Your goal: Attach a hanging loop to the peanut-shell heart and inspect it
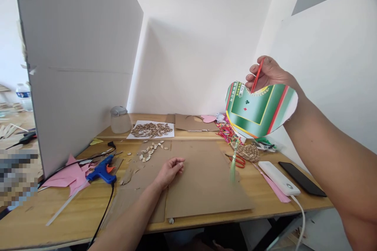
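Observation:
Raised at the right, my right hand (269, 71) is closed on a red cord (258, 73). From that cord hangs a heart-shaped card (256, 108) with a green printed face, playing-card signs and yellow and red stripes. A pale green tassel (233, 164) dangles below the card's lower tip. My left hand (171, 171) rests on a brown cardboard sheet (206, 188), its fingers loosely bent and nothing seen in them. Seed-like shell pieces (151, 149) lie scattered beyond it, and a larger heap (151, 129) covers white paper on the ledge.
A blue glue gun (103, 170) lies at left by pink scraps (66, 174). On the ledge stands a lidded jar (120, 120). Red-handled scissors (240, 161), a white power bank (278, 178) and a black phone (302, 178) lie at right. Partition panels (79, 55) enclose the table.

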`<control>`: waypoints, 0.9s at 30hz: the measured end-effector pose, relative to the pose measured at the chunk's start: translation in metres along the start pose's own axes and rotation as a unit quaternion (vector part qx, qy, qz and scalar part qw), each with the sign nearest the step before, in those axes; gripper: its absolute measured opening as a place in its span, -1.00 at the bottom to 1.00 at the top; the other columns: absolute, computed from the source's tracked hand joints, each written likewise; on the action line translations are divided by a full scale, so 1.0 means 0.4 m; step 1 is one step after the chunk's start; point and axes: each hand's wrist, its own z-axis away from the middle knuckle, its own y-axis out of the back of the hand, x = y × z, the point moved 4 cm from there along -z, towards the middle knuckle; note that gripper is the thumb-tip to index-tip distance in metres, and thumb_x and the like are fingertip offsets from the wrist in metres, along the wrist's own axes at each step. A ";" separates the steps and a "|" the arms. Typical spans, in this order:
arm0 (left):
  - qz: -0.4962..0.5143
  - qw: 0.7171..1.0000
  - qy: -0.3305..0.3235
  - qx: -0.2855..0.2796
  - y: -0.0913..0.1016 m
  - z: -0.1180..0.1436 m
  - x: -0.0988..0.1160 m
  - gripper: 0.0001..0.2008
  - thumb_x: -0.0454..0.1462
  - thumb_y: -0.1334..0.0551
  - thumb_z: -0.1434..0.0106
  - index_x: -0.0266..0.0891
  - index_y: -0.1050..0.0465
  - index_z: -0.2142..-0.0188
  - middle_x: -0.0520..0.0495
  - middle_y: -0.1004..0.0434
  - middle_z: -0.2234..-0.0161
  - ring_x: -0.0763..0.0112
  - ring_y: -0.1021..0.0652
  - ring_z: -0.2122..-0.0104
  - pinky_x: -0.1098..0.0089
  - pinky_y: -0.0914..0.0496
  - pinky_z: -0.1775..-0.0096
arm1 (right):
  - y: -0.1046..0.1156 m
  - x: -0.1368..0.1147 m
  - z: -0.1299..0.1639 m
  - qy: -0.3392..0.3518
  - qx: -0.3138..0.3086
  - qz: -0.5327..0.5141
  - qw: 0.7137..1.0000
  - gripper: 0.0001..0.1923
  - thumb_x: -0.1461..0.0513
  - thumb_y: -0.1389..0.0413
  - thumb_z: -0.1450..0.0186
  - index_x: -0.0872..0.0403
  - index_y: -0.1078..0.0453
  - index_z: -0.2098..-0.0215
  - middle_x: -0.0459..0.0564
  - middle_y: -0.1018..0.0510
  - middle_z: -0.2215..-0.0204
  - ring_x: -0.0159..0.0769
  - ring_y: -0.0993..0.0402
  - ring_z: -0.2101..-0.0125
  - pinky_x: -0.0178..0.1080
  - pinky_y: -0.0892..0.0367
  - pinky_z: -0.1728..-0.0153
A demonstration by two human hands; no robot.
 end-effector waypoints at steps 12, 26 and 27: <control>0.001 1.000 -0.001 0.001 -0.003 0.002 0.002 -0.50 0.00 -0.38 -0.04 -0.30 -0.48 0.14 0.01 -0.47 0.43 0.48 -0.47 0.42 0.46 -0.37 0.33 | 0.010 0.002 -0.011 -0.004 0.014 0.082 0.997 -0.62 0.05 -0.37 -0.02 -0.14 -0.30 0.32 -0.20 -0.41 0.47 -0.28 -0.36 0.38 -0.20 -0.19 0.32; 0.003 1.000 -0.004 0.001 -0.002 -0.002 -0.001 -0.49 0.01 -0.39 -0.04 -0.29 -0.48 0.14 -0.02 -0.48 0.39 0.47 -0.47 0.41 0.44 -0.37 0.33 | -0.008 -0.005 -0.005 -0.008 -0.006 0.165 0.986 -0.71 0.05 -0.33 -0.08 -0.09 -0.35 0.34 -0.12 -0.46 0.41 -0.27 -0.45 0.34 -0.22 -0.31 0.36; 0.003 1.000 -0.004 0.001 -0.002 -0.001 -0.001 -0.49 0.02 -0.39 -0.03 -0.29 -0.48 0.14 -0.02 -0.48 0.39 0.46 -0.47 0.41 0.44 -0.37 0.33 | -0.008 -0.005 -0.006 -0.005 -0.005 0.167 0.986 -0.71 0.05 -0.33 -0.09 -0.09 -0.36 0.34 -0.12 -0.46 0.41 -0.27 -0.46 0.33 -0.23 -0.32 0.37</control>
